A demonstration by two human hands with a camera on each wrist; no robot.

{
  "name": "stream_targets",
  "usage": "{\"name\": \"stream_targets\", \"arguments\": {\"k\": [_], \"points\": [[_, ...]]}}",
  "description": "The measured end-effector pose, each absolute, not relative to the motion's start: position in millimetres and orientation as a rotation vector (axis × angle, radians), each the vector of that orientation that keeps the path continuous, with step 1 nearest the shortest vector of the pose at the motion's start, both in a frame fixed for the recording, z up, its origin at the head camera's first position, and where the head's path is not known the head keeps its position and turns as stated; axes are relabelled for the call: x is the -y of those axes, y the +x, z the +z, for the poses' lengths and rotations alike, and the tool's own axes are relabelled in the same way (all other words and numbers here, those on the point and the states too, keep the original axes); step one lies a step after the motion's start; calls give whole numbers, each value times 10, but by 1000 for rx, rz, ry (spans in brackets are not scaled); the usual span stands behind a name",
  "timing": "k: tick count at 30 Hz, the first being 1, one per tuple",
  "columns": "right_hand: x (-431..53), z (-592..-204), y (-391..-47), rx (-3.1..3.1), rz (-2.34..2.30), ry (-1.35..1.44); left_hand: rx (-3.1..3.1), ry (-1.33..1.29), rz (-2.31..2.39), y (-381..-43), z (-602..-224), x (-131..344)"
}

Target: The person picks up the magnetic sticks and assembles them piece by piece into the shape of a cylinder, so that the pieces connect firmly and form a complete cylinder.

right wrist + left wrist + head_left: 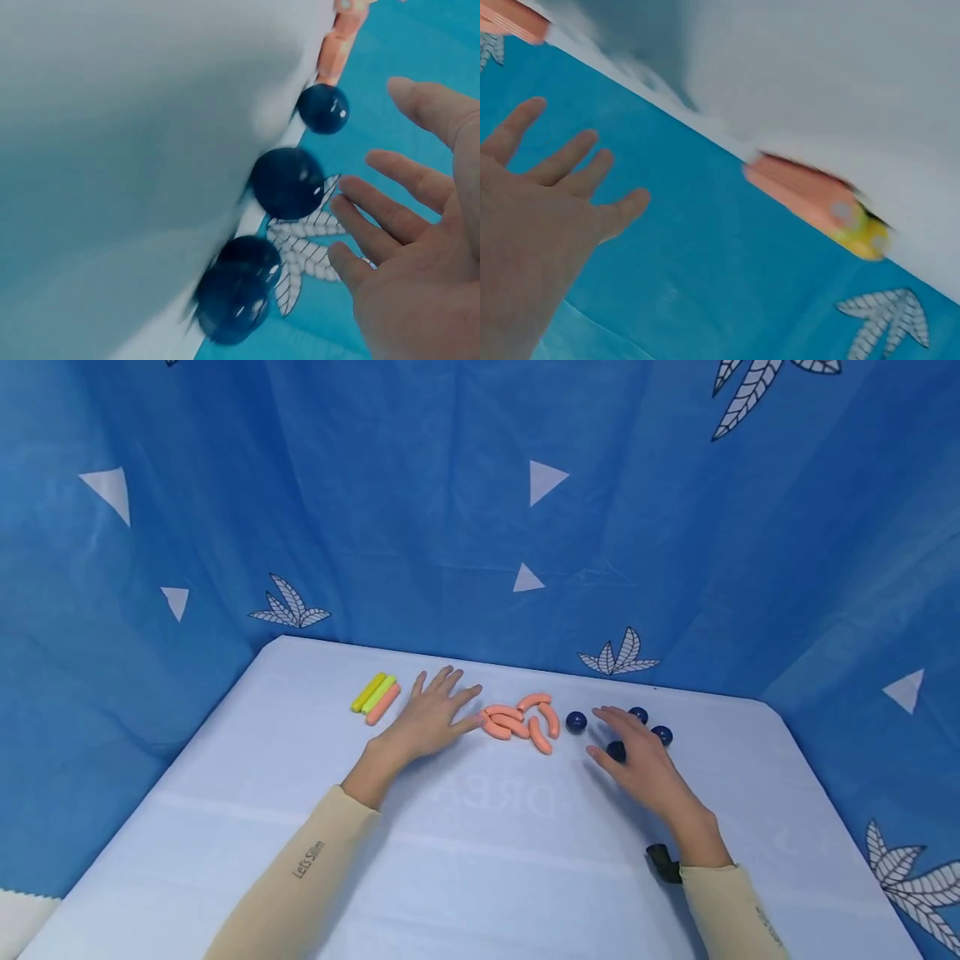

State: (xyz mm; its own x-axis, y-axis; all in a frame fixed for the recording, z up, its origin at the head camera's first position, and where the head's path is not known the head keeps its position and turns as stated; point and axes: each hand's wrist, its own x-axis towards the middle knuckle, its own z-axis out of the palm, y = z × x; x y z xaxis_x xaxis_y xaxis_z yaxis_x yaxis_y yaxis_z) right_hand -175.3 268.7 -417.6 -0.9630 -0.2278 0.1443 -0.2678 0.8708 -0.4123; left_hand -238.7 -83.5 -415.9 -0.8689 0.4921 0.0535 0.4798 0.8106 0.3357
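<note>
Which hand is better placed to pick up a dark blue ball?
The right hand, probably: open, it hovers over the dark blue balls. The left hand lies beyond the orange sausages.

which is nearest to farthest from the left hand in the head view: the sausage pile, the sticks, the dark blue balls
From the left hand:
1. Sausage pile, at its fingertips on the right side.
2. Sticks, yellow, green and orange, just off its left side, a small gap apart.
3. Dark blue balls, beyond the sausages, by the right hand.

"Let's Slim" — left sleeve [308, 860]
</note>
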Motion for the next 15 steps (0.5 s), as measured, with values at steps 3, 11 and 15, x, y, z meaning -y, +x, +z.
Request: {"name": "stream_targets", "arguments": {"k": [3,11,15], "points": [[-2560,-4169,-1837,2949,693,437,-2950,854,576,-2338,-4183,712],[-2317,-4126,-2025,3032,693,438,-2931,959,737,-2248,-4243,503],[-2304,-4146,-2023,3047,634,439,-2882,955,769,-2226,-4268,450]]}}
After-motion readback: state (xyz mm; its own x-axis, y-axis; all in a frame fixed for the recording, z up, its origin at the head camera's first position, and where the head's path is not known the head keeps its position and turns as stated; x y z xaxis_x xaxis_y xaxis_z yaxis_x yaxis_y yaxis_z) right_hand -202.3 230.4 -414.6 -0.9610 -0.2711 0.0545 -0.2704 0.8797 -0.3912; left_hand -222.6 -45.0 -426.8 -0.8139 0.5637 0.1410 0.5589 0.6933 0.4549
